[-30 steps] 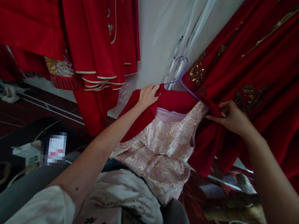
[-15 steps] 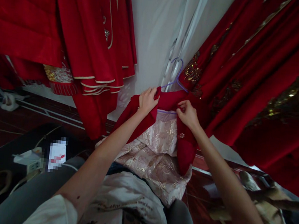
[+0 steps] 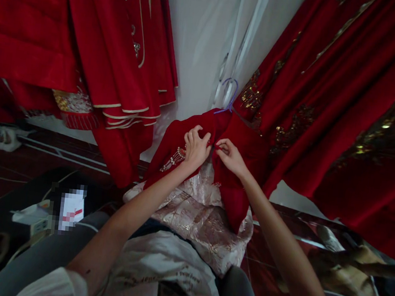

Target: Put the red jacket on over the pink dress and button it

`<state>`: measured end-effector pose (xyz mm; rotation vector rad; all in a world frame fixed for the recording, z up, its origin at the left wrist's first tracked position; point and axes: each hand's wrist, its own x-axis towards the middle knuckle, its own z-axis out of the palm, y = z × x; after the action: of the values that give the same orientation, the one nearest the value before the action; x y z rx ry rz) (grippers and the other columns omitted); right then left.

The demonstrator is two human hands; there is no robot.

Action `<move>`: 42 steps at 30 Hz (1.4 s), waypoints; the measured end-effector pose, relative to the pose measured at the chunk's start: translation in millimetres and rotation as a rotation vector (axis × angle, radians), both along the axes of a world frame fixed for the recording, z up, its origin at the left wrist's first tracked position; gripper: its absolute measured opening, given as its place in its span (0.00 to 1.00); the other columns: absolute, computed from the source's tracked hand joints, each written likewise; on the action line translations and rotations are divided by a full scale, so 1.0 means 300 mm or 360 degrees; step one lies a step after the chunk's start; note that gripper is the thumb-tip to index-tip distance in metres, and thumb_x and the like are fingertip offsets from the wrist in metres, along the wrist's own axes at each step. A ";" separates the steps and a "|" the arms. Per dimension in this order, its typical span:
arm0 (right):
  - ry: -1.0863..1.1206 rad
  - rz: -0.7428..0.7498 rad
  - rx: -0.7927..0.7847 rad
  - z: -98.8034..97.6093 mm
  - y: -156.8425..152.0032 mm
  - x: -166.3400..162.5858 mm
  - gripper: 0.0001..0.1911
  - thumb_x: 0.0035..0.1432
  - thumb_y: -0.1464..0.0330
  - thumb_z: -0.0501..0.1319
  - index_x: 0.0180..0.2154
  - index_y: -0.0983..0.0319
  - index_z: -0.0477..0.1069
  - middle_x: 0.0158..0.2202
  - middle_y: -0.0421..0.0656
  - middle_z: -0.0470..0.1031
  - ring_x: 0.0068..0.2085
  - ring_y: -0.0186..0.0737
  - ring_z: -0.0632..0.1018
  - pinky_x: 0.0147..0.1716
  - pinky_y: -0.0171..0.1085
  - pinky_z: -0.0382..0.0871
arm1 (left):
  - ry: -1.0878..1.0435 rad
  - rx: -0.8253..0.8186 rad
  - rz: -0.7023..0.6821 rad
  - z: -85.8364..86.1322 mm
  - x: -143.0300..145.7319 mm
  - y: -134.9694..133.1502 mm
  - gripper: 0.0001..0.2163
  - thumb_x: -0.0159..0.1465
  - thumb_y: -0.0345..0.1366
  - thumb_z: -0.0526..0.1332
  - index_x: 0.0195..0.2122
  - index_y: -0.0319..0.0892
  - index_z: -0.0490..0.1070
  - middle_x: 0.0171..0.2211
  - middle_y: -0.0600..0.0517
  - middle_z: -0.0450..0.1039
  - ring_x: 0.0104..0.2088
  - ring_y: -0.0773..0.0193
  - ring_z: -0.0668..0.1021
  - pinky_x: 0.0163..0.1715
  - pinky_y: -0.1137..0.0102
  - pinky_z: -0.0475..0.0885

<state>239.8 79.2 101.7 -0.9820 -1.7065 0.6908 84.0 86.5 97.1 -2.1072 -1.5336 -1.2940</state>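
Observation:
A short red jacket [image 3: 247, 148] with beaded trim sits on a purple hanger [image 3: 229, 105] in front of me. Beneath it a pale pink-gold brocade garment [image 3: 198, 204] spreads over my lap. My left hand [image 3: 196, 149] grips the jacket's left front edge near the collar, fingers bent. On the other front edge, my right hand [image 3: 231, 155] pinches the cloth between thumb and fingers. The two edges almost meet between my hands. A beaded tassel ornament [image 3: 174, 158] shows beside my left hand. Any fastener at my fingertips is too small to make out.
Red garments [image 3: 122, 55] hang at the left, and gold-embroidered red ones [image 3: 328, 110] at the right. White metal poles [image 3: 242, 44] stand behind the hanger. A dark surface [image 3: 7, 208] at lower left bears a phone-like lit object [image 3: 72, 209] and a white power strip [image 3: 33, 218].
Both hands have drawn the jacket's front edges together, covering most of the upper brocade. My right hand has moved left and slightly down. The hanger is now more covered by the jacket.

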 end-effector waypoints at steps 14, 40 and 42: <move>0.0321 -0.0050 0.0092 -0.093 -0.112 -0.059 0.26 0.50 0.66 0.67 0.50 0.54 0.62 0.43 0.41 0.69 0.44 0.36 0.74 0.47 0.38 0.72 | -0.1354 -0.0368 -0.0883 -0.134 -0.005 -0.046 0.07 0.58 0.32 0.66 0.36 0.40 0.70 0.32 0.51 0.77 0.32 0.67 0.80 0.36 0.71 0.77; 0.0329 -0.0480 0.0343 -0.070 -0.121 -0.087 0.15 0.57 0.59 0.63 0.44 0.58 0.76 0.45 0.46 0.74 0.41 0.39 0.79 0.43 0.40 0.77 | -0.0202 -0.0311 -0.0824 -0.006 -0.068 -0.087 0.06 0.64 0.30 0.55 0.39 0.43 0.70 0.33 0.51 0.78 0.31 0.65 0.79 0.33 0.73 0.71; 0.0318 -0.0483 0.0349 -0.067 -0.116 -0.086 0.15 0.58 0.59 0.63 0.45 0.59 0.75 0.46 0.47 0.75 0.41 0.39 0.79 0.45 0.41 0.77 | -0.0139 -0.0321 -0.0851 0.010 -0.077 -0.095 0.06 0.62 0.31 0.57 0.39 0.44 0.70 0.32 0.52 0.78 0.30 0.65 0.79 0.32 0.74 0.71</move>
<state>214.0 44.3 81.7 -0.9561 -1.3876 0.3800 60.9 57.9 100.3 -2.7531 -1.2127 -1.4535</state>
